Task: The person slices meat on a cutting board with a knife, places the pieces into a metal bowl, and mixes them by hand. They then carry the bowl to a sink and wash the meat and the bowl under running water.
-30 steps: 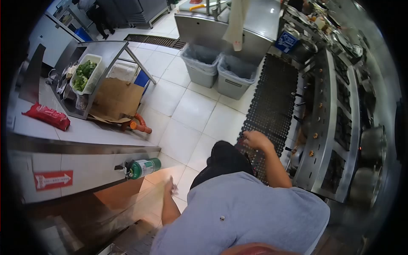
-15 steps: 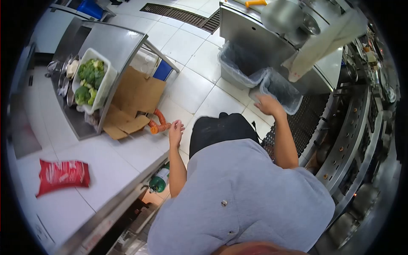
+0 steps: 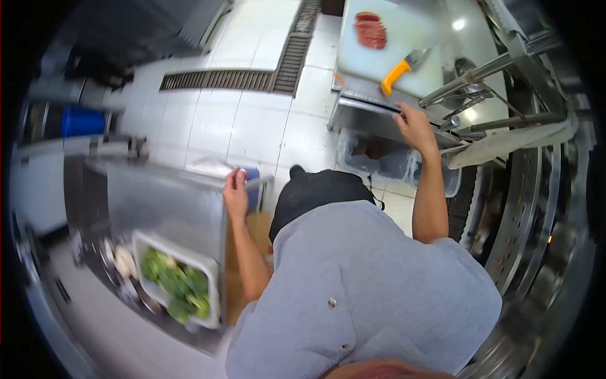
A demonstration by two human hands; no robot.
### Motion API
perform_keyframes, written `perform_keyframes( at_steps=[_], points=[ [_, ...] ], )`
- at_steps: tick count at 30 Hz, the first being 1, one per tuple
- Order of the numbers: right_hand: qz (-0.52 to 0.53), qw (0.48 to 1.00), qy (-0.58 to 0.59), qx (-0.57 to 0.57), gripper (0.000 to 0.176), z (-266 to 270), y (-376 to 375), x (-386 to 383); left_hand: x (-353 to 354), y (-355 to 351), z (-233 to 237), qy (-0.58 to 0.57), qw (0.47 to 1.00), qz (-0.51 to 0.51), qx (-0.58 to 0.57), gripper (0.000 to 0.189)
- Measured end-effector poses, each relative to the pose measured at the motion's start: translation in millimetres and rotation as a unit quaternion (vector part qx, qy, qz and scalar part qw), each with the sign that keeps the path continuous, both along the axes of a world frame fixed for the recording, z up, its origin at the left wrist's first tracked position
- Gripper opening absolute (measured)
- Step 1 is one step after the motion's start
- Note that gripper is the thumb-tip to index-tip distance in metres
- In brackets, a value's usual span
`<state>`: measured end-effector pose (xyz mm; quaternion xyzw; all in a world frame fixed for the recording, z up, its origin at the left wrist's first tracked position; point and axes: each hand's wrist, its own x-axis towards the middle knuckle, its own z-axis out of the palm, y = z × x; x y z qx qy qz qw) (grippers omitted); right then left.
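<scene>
Standing between steel table (image 3: 151, 189) and steel counter (image 3: 470, 39).
Near left, tub (image 3: 215, 294) of broccoli (image 3: 177, 284); by the table's right edge, left hand (image 3: 236, 196), fingers bent, cannot tell if holding; far right, sliced meat (image 3: 371, 30), then yellow-handled knife (image 3: 396, 76) on white board (image 3: 407, 31); just nearer, right hand (image 3: 416, 129), fingers bent, cannot tell if touching counter.

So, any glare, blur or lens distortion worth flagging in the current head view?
Head view: fisheye distortion, black corners; head view, upper right: bright glare spots on the shiny steel counter, near the yellow-handled knife; head view, lower left: blur softens the white rectangular tub of green broccoli, though the bare left hand and bare right hand can be made out.
</scene>
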<state>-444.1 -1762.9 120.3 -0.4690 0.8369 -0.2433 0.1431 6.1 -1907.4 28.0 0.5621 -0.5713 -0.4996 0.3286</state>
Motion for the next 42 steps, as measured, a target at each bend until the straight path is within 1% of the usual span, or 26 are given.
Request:
perform_keyframes(
  at_steps=[1, 3, 4, 8, 11, 14, 16, 20, 22, 23, 25, 26, 27, 28, 29, 30, 31, 32, 33, 34, 35, 37, 39, 40, 41, 42],
  points=[
    [-0.033, 0.999, 0.001, -0.002, 0.032, 6.3, -7.1, -5.5, -12.9, -48.2, 7.5, 0.011, 1.000, -0.022, -0.018, 0.031],
    [-0.081, 0.996, 0.025, -0.037, 0.034, 14.9, -20.1, -13.1, -48.2, -136.9, 35.3, -0.051, 0.990, -0.106, -0.077, 0.031],
    [-0.120, 0.992, 0.022, -0.039, 0.034, 18.4, -26.7, -14.5, -72.6, -175.3, 46.6, -0.039, 0.984, -0.144, -0.096, 0.031],
    [-0.260, 0.964, 0.014, -0.053, 0.036, 8.5, -53.1, -9.1, -186.9, -287.1, 62.0, -0.012, 0.945, -0.299, -0.131, 0.034],
    [-0.335, 0.941, 0.011, -0.047, 0.041, -15.4, -74.2, -13.5, -272.1, -319.9, 72.8, -0.014, 0.901, -0.412, -0.133, 0.036],
    [-0.395, 0.916, 0.048, -0.045, 0.048, -25.7, -104.3, -22.6, -336.7, -342.7, 68.3, 0.002, 0.873, -0.478, -0.101, 0.036],
    [-0.459, 0.888, 0.027, 0.013, 0.053, -23.1, -131.8, -34.6, -365.7, -361.1, 65.4, -0.003, 0.856, -0.510, -0.087, 0.036],
    [-0.506, 0.859, 0.028, 0.071, 0.057, -30.3, -162.7, -52.6, -413.4, -398.3, 57.0, -0.013, 0.823, -0.566, -0.044, 0.035],
    [-0.531, 0.833, -0.005, 0.155, 0.064, -29.1, -166.5, -62.2, -443.7, -413.4, 49.0, 0.007, 0.802, -0.597, -0.040, 0.033],
    [-0.545, 0.823, -0.011, 0.162, 0.064, -26.0, -168.9, -58.0, -458.2, -418.4, 43.4, 0.005, 0.791, -0.611, -0.033, 0.033],
    [-0.578, 0.811, -0.026, 0.082, 0.055, -18.1, -176.2, -51.4, -492.6, -420.3, 41.8, 0.043, 0.745, -0.665, -0.037, 0.030],
    [-0.594, 0.799, -0.029, 0.087, 0.055, -13.2, -182.2, -45.9, -511.2, -421.5, 38.0, 0.047, 0.727, -0.683, -0.055, 0.029],
    [-0.623, 0.778, -0.063, 0.050, 0.051, -8.7, -190.6, -34.3, -527.0, -420.4, 36.1, 0.046, 0.713, -0.698, -0.047, 0.029],
    [-0.650, 0.753, -0.096, 0.013, 0.048, -4.7, -199.7, -22.5, -543.4, -416.9, 39.0, 0.062, 0.680, -0.727, -0.078, 0.028],
    [-0.665, 0.740, -0.098, 0.018, 0.048, -6.4, -207.3, -9.9, -557.1, -412.2, 41.1, 0.082, 0.646, -0.751, -0.108, 0.027],
    [-0.674, 0.728, -0.121, 0.035, 0.042, -10.2, -215.0, 1.7, -569.1, -407.8, 44.4, 0.083, 0.633, -0.763, -0.102, 0.027],
    [-0.682, 0.715, -0.143, 0.050, 0.035, -8.5, -225.9, 9.1, -580.8, -402.6, 48.5, 0.101, 0.597, -0.788, -0.113, 0.027],
    [-0.694, 0.704, -0.142, 0.050, 0.035, -5.0, -237.9, 15.0, -592.2, -396.4, 52.0, 0.120, 0.561, -0.810, -0.125, 0.028],
    [-0.721, 0.659, -0.215, -0.006, 0.030, 1.2, -253.1, 21.4, -602.0, -389.2, 55.1, 0.122, 0.549, -0.818, -0.122, 0.028],
    [-0.740, 0.606, -0.285, -0.066, 0.024, 6.2, -267.4, 26.5, -610.7, -381.4, 57.5, 0.148, 0.504, -0.836, -0.157, 0.027],
    [-0.750, 0.593, -0.286, -0.070, 0.024, 10.7, -279.3, 29.5, -618.4, -375.2, 56.8, 0.173, 0.456, -0.852, -0.190, 0.027],
    [-0.777, 0.569, -0.254, -0.091, 0.021, 21.2, -298.3, 32.1, -631.2, -365.1, 53.1, 0.180, 0.410, -0.875, -0.182, 0.030],
    [-0.790, 0.556, -0.229, -0.116, 0.022, 28.4, -320.8, 33.0, -637.1, -354.4, 47.6, 0.280, 0.326, -0.861, -0.274, 0.038],
    [-0.794, 0.556, -0.203, -0.134, 0.023, 29.4, -331.6, 34.1, -639.1, -351.5, 42.5, 0.278, 0.318, -0.867, -0.266, 0.038],
    [-0.799, 0.548, -0.209, -0.132, 0.023, 25.6, -341.2, 35.7, -642.4, -351.5, 37.8, 0.296, 0.286, -0.867, -0.281, 0.040],
    [-0.776, 0.591, -0.182, -0.123, 0.021, 19.4, -349.5, 34.8, -646.3, -350.4, 35.1, 0.316, 0.254, -0.864, -0.299, 0.042]
  ],
)
